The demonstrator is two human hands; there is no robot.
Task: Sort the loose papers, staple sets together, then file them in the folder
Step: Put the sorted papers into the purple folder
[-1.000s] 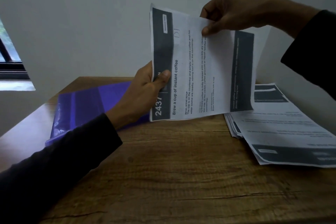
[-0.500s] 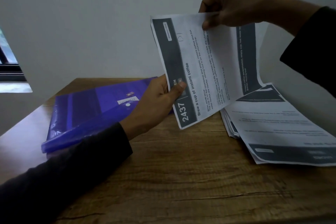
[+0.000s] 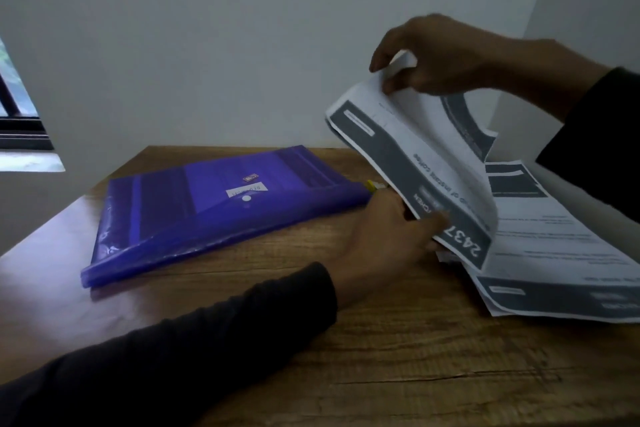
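On the counter (image 3: 398, 357), a wood-grain top against a pale wall (image 3: 242, 28) in a corner, window (image 3: 20, 121) at far left. Dim light.

Blue folder (image 3: 207, 208) lies flat, left of centre, long axis running left-right and slightly skewed, snap flap up, white label and button visible. Near corner points toward the camera-left. Small yellow thing (image 3: 372, 185) peeks out at its right end, can't tell what it is.

Paper pile (image 3: 554, 253) sits on the right side of the counter, sheets fanned, dark header bands, long axis running away from the camera and to the left.

Held sheet (image 3: 415, 163) printed "2437" and "...instant coffee", text now upside down to the camera. Sheet is tilted, long axis from upper left near the right hand down to lower right, bottom edge over the pile; curled, with a second page showing behind it.

Left hand (image 3: 388, 232): grip closed on the sheet's lower edge near the "2437" band, thumb on top, fingers under, just beside the folder's right end. Right hand (image 3: 440, 55): grip pinching the sheet's top edge, raised above the pile. Dark sleeves on both arms.

Versus half a second ago: sheet has swung down and right toward the pile, lower and flatter; left hand dropped close to the counter; folder now fully uncovered.
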